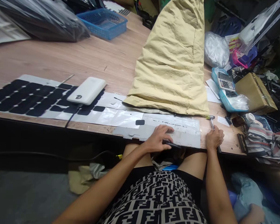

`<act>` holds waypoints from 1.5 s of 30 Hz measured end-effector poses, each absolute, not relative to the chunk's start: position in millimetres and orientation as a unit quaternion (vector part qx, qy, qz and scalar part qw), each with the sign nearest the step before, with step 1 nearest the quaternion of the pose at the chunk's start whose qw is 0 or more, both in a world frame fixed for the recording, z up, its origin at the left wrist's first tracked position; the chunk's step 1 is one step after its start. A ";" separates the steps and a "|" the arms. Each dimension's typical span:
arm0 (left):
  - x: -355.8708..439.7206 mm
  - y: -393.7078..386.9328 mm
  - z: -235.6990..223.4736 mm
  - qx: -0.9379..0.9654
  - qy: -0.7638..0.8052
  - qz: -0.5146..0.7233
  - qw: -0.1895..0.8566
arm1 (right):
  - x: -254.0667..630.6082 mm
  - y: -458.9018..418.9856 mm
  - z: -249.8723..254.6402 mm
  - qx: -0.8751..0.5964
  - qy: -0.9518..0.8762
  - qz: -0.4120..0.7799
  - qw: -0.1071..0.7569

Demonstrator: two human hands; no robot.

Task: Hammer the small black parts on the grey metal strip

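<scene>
My right hand is wrapped round the dark handle of a small hammer, its metal and yellow-green head toward the far side of the table. At the table's front edge, my left hand grips a slim black piece whose kind I cannot make out. Under that hand lie a grey flat board and a clear plastic sheet. Beyond both hands, a large beige fabric bag lies with its hemmed edge toward me. A small black rounded patch is left of my left hand.
Left on the table are a dark solar panel and a white power bank with a cable. A blue basket stands behind. At right are a calculator, a cardboard box and a striped cloth.
</scene>
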State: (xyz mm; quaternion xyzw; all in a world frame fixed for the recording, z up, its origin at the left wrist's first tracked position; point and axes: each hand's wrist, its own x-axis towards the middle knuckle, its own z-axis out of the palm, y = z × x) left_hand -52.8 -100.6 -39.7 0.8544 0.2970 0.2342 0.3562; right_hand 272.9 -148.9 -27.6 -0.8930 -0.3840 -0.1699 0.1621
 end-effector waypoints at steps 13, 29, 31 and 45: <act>-41.1 -157.9 -49.4 0.837 0.410 0.316 0.177 | 269.4 -149.8 -25.0 -0.895 -0.386 -0.161 0.154; 16.2 -25.3 -21.9 0.714 0.638 0.190 0.215 | 268.9 -148.5 -24.5 -0.899 -0.384 -0.161 0.138; 0.8 -35.8 -24.5 0.723 0.623 0.197 0.225 | 268.9 -148.4 -24.3 -0.899 -0.384 -0.161 0.139; -22.5 -56.6 -43.1 0.781 0.505 0.244 0.276 | 271.1 -149.3 -26.1 -0.894 -0.387 -0.161 0.160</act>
